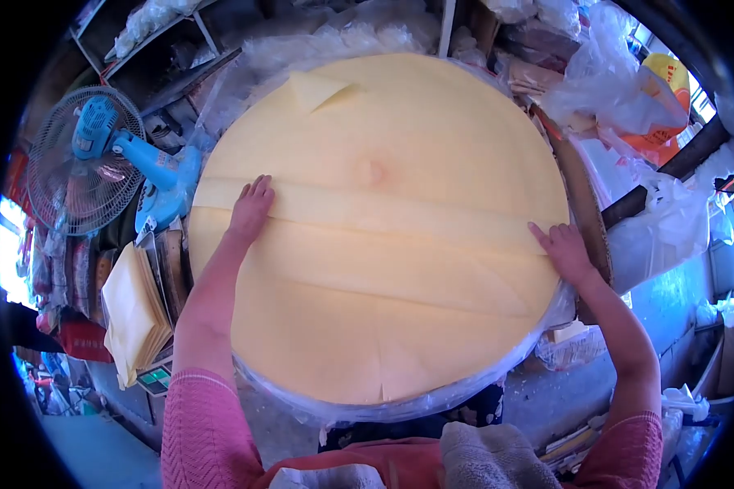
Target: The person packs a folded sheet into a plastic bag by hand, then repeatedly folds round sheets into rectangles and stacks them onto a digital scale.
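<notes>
A wide round stack of thin, pale yellow sheets (pixel 383 342) spreads in front of me. Across its middle runs a folded strip (pixel 400 216), with another crease line below it. My left hand (pixel 253 208) lies on the strip's left end, fingers stretched out and pressing on the sheet. At the strip's right end, my right hand (pixel 564 251) touches the sheet near the rim, its index finger extended and the others partly bent. A small corner flap (pixel 318 90) is turned over near the far edge. What lies under my palms is hidden.
A blue fan (pixel 98 130) stands at the left. Below it is a pile of folded yellow sheets (pixel 134 306) beside a scale with a green display (pixel 155 379). Clear plastic bags (pixel 603 73) crowd the right. A cardboard edge (pixel 583 212) borders the round stack.
</notes>
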Tool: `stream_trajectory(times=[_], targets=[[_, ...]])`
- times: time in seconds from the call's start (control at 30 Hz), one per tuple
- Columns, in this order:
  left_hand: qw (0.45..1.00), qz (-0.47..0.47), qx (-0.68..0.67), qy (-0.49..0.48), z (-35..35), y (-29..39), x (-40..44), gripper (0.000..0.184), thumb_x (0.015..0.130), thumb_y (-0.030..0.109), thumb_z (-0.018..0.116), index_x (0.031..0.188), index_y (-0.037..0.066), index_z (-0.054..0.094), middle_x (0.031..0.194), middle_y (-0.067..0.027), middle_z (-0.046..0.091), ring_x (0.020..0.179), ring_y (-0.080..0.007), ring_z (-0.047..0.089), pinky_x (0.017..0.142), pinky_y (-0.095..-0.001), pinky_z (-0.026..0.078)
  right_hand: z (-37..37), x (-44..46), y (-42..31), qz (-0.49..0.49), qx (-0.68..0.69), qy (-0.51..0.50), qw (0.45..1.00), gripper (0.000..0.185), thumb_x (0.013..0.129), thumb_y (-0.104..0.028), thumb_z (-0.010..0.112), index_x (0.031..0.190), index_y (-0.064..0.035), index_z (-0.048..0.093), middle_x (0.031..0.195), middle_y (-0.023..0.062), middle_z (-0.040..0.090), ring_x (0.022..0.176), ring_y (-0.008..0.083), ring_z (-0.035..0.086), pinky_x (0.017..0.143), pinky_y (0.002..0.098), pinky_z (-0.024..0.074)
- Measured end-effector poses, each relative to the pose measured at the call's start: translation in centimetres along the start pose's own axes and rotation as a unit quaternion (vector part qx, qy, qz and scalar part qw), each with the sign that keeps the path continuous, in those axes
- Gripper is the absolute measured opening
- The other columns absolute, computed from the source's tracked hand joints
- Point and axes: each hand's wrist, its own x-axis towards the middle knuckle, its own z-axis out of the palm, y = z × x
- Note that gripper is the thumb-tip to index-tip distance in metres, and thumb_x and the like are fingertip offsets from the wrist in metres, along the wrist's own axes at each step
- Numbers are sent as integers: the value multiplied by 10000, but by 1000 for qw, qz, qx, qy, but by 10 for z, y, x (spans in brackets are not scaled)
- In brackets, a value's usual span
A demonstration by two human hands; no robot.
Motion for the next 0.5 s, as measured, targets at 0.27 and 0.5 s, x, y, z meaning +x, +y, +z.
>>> stream_trajectory(times=[0.27,0.5], targets=[[925,-71,-335,-167,-39,102,54,651,772,260,626,1358,165,357,1424,-82,377,1316,-254,358,1049,-604,195,-54,28,-16,44,20,-185,981,622,765,-201,603,1359,-145,428,932,122,592,930,285,560,875,477,393],[976,-78,-151,-134,-32,170,48,681,865,621,435,1443,302,265,1533,-85,124,1393,-419,64,1043,-679,79,-34,119,-94,2,229,-21,973,518,927,-315,462,1406,-169,330,1444,95,335,1340,296,301,1050,580,247]])
